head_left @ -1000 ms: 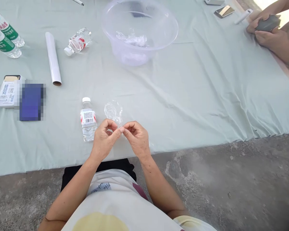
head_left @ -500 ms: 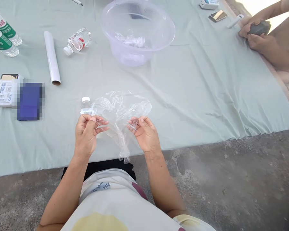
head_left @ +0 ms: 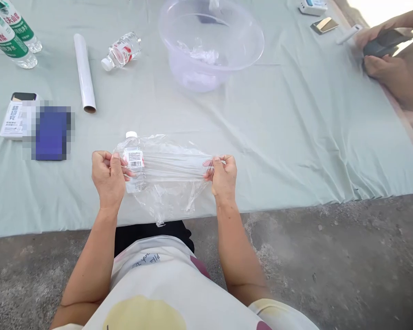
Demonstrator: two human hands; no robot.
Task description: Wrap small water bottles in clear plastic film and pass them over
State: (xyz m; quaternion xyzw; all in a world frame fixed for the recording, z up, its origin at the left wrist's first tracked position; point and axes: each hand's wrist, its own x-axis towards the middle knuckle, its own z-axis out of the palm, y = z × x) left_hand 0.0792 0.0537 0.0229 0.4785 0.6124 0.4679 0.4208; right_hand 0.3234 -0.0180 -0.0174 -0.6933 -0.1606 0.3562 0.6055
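A thin sheet of clear plastic film (head_left: pixel 172 167) is stretched sideways between my two hands, with taut folds across its middle and crumpled parts hanging below. My left hand (head_left: pixel 110 176) pinches its left side, thumb over fingers. At the right end my right hand (head_left: pixel 223 176) grips the film in the same way. Behind the film's left part, close to my left hand, stands a small clear bottle (head_left: pixel 134 159) with a white cap and a barcode label. The film partly covers this bottle.
A translucent purple basin (head_left: pixel 199 75) holding crumpled film stands at the back. Left of it lie a bottle (head_left: pixel 122 51) and a white roll (head_left: pixel 84 75). Two green-labelled bottles (head_left: pixel 15 46), a white box (head_left: pixel 15 121) and a blurred blue item (head_left: pixel 51 133) are farther left. Another person's hands (head_left: pixel 382 62) hold something dark.
My hands have moved apart, pulling the bunched film into a wide, taut sheet. It now spreads in front of the small bottle. The whole view has shifted slightly.
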